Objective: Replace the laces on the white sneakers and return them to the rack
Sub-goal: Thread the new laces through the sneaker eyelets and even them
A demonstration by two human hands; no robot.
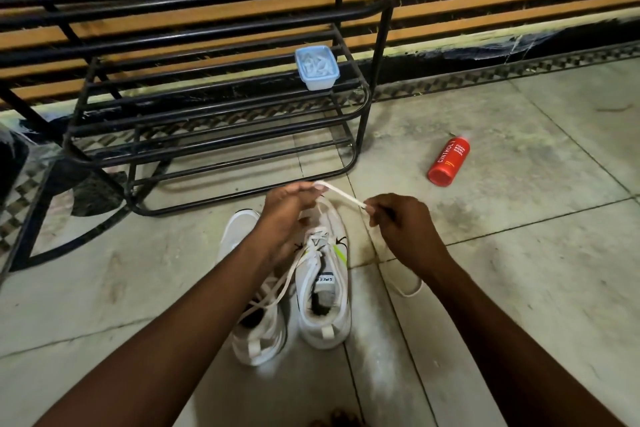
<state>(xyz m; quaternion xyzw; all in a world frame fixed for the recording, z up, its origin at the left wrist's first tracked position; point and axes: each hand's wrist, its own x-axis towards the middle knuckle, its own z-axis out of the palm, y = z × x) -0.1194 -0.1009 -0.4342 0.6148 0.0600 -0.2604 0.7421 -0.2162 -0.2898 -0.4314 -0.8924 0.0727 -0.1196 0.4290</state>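
Nearest, white sneakers (325,322) side by side on floor tiles (519,253). Above the toes, white lace (341,195) pinched taut between left hand (284,215) and right hand (405,225), fingertips (306,188) clamped on it. Beyond, black shoe rack (207,107), blue tub (317,68) shelved, perhaps holding laces.

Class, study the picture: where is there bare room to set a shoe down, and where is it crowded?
Bare: the floor right of the sneakers, this side of the bottle; the floor left of them, before the rack; the rack's shelf left of the tub. Crowded: over the sneakers, where the left hand and right hand pinch a lace.
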